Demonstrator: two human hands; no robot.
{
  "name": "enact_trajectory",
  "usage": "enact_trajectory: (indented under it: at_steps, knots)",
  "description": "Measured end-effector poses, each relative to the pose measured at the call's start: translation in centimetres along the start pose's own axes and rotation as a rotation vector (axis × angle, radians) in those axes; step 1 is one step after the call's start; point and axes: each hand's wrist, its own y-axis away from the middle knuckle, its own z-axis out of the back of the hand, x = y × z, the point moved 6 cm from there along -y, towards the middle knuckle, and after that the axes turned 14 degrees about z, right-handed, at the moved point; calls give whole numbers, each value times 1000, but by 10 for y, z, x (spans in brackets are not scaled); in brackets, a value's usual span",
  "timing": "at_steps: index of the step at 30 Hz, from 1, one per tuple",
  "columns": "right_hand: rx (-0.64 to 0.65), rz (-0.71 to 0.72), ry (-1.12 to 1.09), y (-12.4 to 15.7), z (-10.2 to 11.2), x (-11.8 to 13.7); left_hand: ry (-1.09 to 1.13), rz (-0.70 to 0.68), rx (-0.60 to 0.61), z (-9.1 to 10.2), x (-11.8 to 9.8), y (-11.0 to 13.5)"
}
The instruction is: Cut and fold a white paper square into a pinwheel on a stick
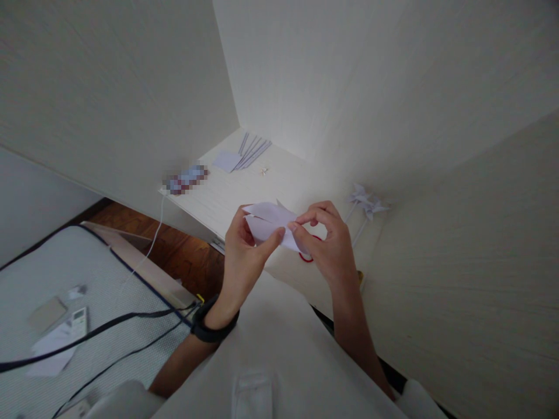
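A folded white paper piece point(269, 224) is held up above the edge of a white desk point(227, 195). My left hand point(244, 250) pinches its left and lower side, thumb on top. My right hand point(325, 241) pinches its right end with thumb and forefinger. A dark band sits on my left wrist point(213, 329). A red ring-shaped thing point(305, 257) shows partly under my right hand, mostly hidden.
On the desk lie a white paper sheet point(226, 160), several thin sticks point(252, 152), a small pin-like item point(264, 171) and two white paper pinwheels point(365, 203). A bed point(65, 273) with a remote point(77, 319), papers and black cables point(109, 323) is at left. Walls enclose the desk.
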Motion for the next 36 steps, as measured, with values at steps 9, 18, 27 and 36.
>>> enact_trajectory:
  at_steps: [9,18,27,36]
  knots:
    - [-40,-142,-45,7,6,-21,16,-10,-2,5,2,-2]
    - [271,-400,-379,17,-15,-33,7,-16,37,6,3,-2]
    - [286,-519,-548,23,-22,-43,-148,-90,28,1,-9,5]
    - [269,-548,-548,19,-22,-40,-228,-134,38,3,-9,6]
